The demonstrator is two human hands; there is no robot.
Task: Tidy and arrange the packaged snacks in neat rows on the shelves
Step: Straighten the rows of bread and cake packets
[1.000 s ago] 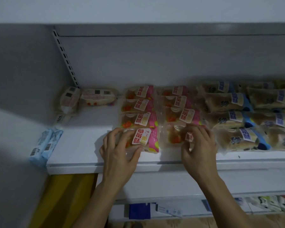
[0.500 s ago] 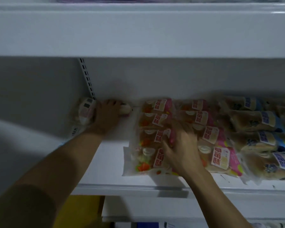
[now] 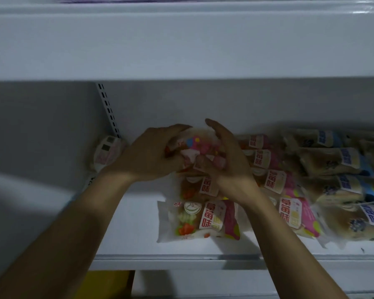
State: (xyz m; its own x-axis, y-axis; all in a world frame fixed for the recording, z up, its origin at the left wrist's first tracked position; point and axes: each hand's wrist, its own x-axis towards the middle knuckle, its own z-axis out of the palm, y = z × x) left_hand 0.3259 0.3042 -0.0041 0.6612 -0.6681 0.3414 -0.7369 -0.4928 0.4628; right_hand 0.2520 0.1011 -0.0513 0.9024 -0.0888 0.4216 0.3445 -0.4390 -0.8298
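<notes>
Both hands meet on one snack pack (image 3: pixel 194 147), held up off the shelf (image 3: pixel 127 229) toward its back edge, above the far end of the left pink row. The left hand (image 3: pixel 151 156) grips the pack's left end, fingers curled over the top and thumb underneath. The right hand (image 3: pixel 227 160) pinches the right end; its thumb stands up behind the pack and its fingers curl in at the front. Each grip is closed on the wrapper, which looks crumpled between them.

The pack's long axis runs left to right, parallel to the shelf's front edge, the same way the packs of the pink row (image 3: pixel 205 219) lie below it. That row runs from the front edge back under the hands, so the held pack sits directly over the row's rear end. By my judgement, lowering it in place, with no turn needed, would add it to the row. Neither hand is clearly nearer; they share the load about evenly.

A second pink row (image 3: pixel 289 201) lies just to the right, then blue-labelled packs (image 3: pixel 343 186) toward the right edge. One stray pack (image 3: pixel 108 152) stands at the back left corner, just beside the left wrist, so the left hand is better placed to fetch it.
</notes>
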